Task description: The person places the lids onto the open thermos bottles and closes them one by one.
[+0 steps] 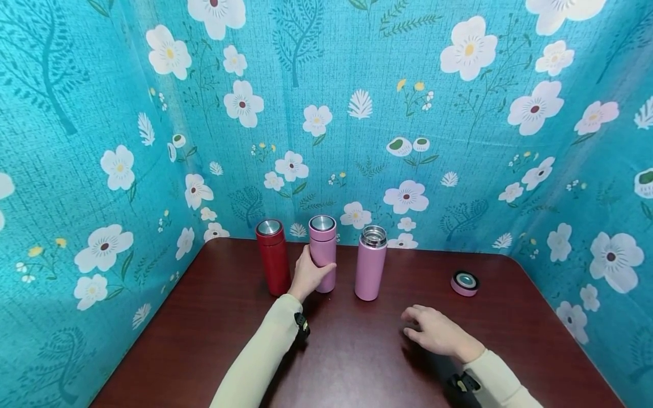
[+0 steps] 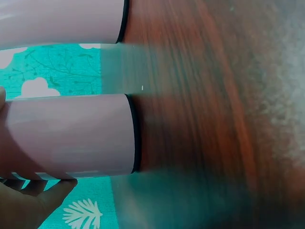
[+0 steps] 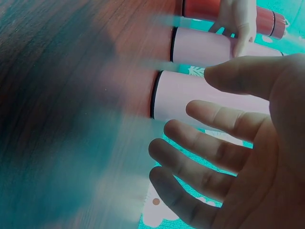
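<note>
Gripping a capped pink flask [image 1: 323, 250] beside a red flask [image 1: 275, 266], the left hand [image 1: 308, 274] appears in head view. Left wrist: the flask's base meets the tabletop [image 2: 200, 133]. Right wrist: the right hand [image 3: 259, 162], fingers loosely spread, partly blocks an uncapped flask [image 3: 180, 94].

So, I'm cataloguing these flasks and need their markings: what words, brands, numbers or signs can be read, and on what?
None can be read.
Red flask, capped pink flask, open pink flask: no lettering on the visible sides.
Lid: no legible text.
Left wrist device, right wrist device: too small to tell whether they are marked.
Cloth: plant prints, no writing.
</note>
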### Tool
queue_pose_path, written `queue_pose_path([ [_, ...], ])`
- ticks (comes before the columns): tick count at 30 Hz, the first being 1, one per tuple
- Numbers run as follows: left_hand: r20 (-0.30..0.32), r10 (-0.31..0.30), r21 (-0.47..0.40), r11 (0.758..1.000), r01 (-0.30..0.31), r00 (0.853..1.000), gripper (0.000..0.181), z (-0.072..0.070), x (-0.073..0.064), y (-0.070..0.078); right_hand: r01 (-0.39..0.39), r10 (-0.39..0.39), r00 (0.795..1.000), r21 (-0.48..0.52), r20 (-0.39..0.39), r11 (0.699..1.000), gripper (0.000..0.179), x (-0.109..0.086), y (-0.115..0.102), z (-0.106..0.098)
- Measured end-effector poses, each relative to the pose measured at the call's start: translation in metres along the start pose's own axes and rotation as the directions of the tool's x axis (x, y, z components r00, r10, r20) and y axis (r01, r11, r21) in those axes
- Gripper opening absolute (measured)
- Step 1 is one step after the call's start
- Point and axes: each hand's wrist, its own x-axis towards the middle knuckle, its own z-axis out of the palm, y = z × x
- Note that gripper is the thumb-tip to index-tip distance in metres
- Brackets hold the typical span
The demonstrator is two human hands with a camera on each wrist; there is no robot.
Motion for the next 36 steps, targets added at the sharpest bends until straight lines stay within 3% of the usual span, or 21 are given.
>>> queue_pose_path([
  [10,0.004,-0.034,-0.021,0.999,0.034,0.999,0.074,0.002,0.012,0.002,0.023,-0.023,1.000,0.001,-0.009,1.000,0.017,0.001,-0.001,0.001],
  [16,0.003,-0.035,-0.023,0.999,0.035,0.999,0.076,0.000,0.012,0.002,0.108,-0.108,0.994,-0.009,-0.029,0.994,0.014,-0.001,-0.005,0.000],
  [22,0.013,-0.051,0.012,0.999,0.051,0.999,0.079,-0.005,0.010,0.006,0.104,-0.104,0.994,-0.010,-0.029,0.995,0.015,0.000,-0.005,0.001],
  [31,0.039,-0.083,0.121,0.990,0.077,0.996,0.086,-0.014,-0.008,0.020,0.052,-0.052,0.998,-0.006,-0.023,0.999,0.018,0.002,0.002,-0.002],
  [36,0.048,-0.099,0.230,0.969,0.085,0.994,0.081,-0.019,-0.024,0.026,0.010,-0.012,0.997,-0.024,-0.071,1.000,0.019,0.001,0.008,-0.006],
])
